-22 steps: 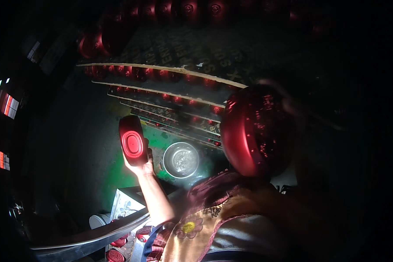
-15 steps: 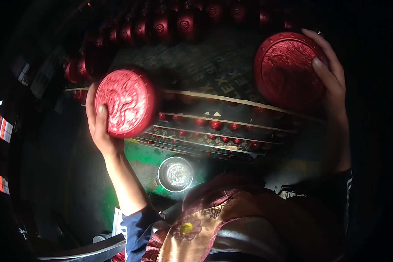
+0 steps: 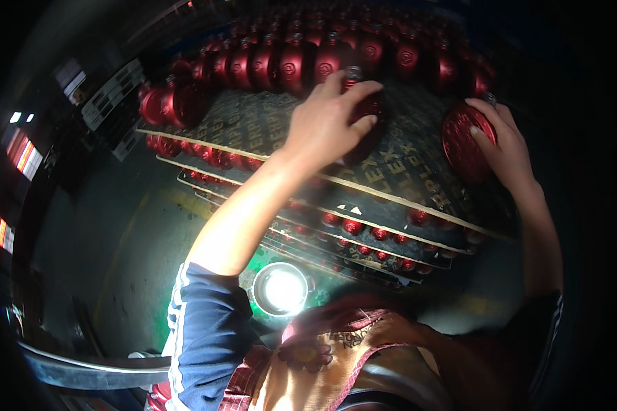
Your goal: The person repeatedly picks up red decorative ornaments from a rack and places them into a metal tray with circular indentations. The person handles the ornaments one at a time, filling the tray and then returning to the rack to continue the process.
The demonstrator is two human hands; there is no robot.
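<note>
My left hand (image 3: 322,127) reaches to the middle of the top board, fingers curved round a dark red, round flat bottle (image 3: 370,107). Much of that bottle is hidden behind the hand and in shadow. Over on the right, my right hand (image 3: 507,140) grips another red flat bottle (image 3: 467,142) by its side and upper edge, thumb across its embossed face. Just beyond the left hand stands a row of similar red bottles (image 3: 293,67) with metal necks and a stamped emblem.
The dark printed top board (image 3: 253,113) lies on a stack of boards with red bottles (image 3: 353,226) between the layers. A silver pot (image 3: 256,291) stands on the green floor below. At lower left runs a curved metal edge (image 3: 103,373). More bottles crowd the back.
Both bottles have gone away from me, down to the board. My left hand has swung right and forward with its bottle; my right hand has lowered its bottle.
</note>
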